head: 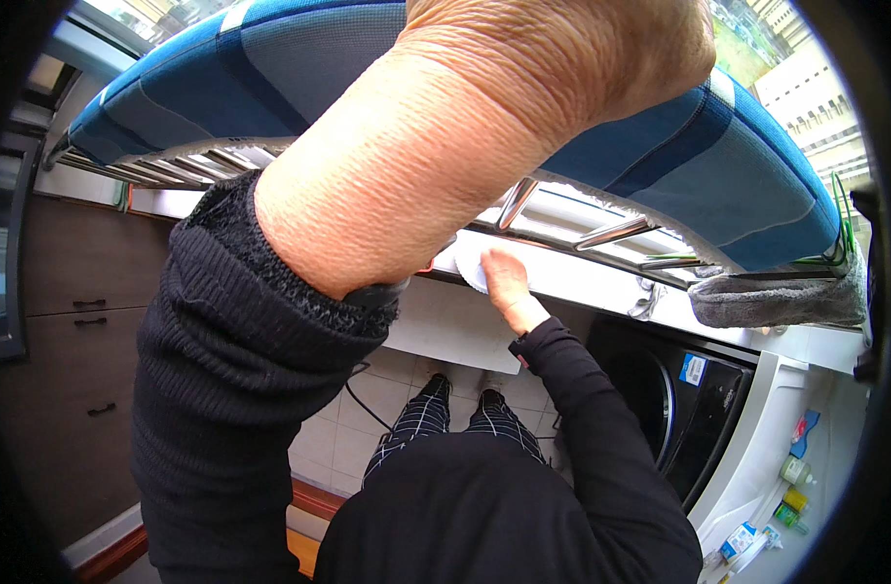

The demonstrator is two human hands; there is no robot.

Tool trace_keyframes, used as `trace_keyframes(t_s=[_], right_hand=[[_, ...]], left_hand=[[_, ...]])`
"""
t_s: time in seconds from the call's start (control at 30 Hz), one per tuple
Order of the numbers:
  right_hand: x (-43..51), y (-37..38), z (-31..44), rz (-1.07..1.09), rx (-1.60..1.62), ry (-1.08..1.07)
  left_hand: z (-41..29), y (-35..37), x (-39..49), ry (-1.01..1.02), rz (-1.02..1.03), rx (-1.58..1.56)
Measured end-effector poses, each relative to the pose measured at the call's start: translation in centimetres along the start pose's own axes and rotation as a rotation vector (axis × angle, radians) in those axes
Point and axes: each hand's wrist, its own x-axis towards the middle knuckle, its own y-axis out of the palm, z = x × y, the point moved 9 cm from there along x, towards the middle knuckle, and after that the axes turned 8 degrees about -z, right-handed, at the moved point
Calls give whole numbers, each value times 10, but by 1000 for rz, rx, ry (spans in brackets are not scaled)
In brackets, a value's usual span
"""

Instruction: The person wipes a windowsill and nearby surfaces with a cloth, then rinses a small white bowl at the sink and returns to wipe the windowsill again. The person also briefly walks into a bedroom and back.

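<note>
My left hand (pixel 621 51) is raised close to the camera, in front of a blue checked cloth (pixel 679 160) draped over a metal drying rack (pixel 518 204). The top of the picture cuts it off, so its fingers do not show. Lower down, my right hand (pixel 505 285) reaches over the edge of a white countertop (pixel 562 285). It holds a thin white round piece with a scalloped edge (pixel 469 264); what it is made of is unclear. A dark band sits at my right wrist.
A grey fluffy cloth (pixel 774 299) hangs at the rack's right end, near green wire hangers (pixel 847 219). A black front-loading washing machine (pixel 679 401) and a white basin (pixel 789 379) with several bottles stand at right. Brown drawers (pixel 88 365) line the left. A cable (pixel 365 405) crosses the tiles.
</note>
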Motion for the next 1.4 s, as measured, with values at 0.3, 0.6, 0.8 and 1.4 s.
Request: trace_keyframes(t_s=[0.3,0.6,0.8,1.4], right_hand=[[-11,-20,-15,-63,78,52],[1,-159,18,-552,330,10],[44,-152,14,-422,280,-72],[7,-133,34,-396,206,-93]], left_hand=[[1,2,-7,-39,6,20],[-1,-12,-15,280,-46,-225],[4,-4,-8,26,-69,-98],[-2,-6,-19,182,-332,67]])
